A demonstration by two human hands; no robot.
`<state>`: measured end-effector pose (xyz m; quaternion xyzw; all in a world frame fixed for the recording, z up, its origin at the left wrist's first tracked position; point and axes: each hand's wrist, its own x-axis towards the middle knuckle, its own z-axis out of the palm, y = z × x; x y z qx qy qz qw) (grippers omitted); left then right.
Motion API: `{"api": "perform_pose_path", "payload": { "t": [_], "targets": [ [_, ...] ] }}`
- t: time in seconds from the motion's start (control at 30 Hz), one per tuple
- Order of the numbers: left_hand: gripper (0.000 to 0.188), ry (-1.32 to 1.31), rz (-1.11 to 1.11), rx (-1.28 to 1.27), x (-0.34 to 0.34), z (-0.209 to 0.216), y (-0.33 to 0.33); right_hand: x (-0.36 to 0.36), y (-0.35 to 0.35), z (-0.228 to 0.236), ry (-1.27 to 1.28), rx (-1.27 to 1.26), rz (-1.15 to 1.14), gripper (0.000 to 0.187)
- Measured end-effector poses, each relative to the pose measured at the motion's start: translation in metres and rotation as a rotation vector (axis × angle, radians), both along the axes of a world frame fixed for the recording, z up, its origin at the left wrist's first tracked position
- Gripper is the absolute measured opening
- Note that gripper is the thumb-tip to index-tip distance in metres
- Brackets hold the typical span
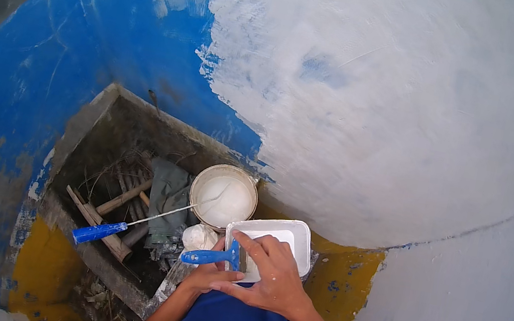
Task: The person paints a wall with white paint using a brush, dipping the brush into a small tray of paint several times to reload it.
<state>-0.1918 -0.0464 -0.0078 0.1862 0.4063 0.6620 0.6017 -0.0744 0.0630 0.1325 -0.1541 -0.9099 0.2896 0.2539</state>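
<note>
A white rectangular tray [304, 237] with white paint-like material inside is in front of my body. My left hand [203, 279] closes on its near left corner, fingers partly hidden. Over that corner lies a blue-handled tool [202, 257] with a wide flat head, either a brush or a scraper; I cannot tell which. My right hand [275, 274] reaches over the tray, thumb and fingers curved around the head's two ends. White specks dot the right hand. A round bucket [222, 199] of white paint stands just beyond the tray.
A blue-handled roller [100, 232] leans from the bucket over a concrete trough [88, 120] holding sticks and grey-green cloth [169, 190]. A white-coated lump [200, 238] sits beside the bucket. The curved wall [382, 114] is part white, part blue, with yellow below.
</note>
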Motion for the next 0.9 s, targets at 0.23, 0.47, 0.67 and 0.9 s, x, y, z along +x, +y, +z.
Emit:
{"api": "perform_pose_path", "payload": {
  "t": [0.23, 0.47, 0.67, 0.9],
  "targets": [
    [0.087, 0.000, 0.057, 0.004, 0.007, -0.018, 0.001, -0.014, -0.008, -0.022, -0.288, 0.126, -0.064, 0.032],
    [0.093, -0.134, 0.221, 0.076, -0.001, -0.024, -0.002, 0.000, 0.019, -0.006, 0.026, -0.167, -0.207, 0.018],
    [0.082, -0.208, 0.304, 0.062, -0.018, -0.002, -0.001, -0.029, 0.049, 0.015, 0.581, -1.034, -0.322, 0.018],
    [0.079, -0.144, 0.341, 0.151, -0.034, 0.012, -0.001, -0.034, 0.095, -0.025, 0.563, -1.664, -0.131, 0.026]
  ]
}}
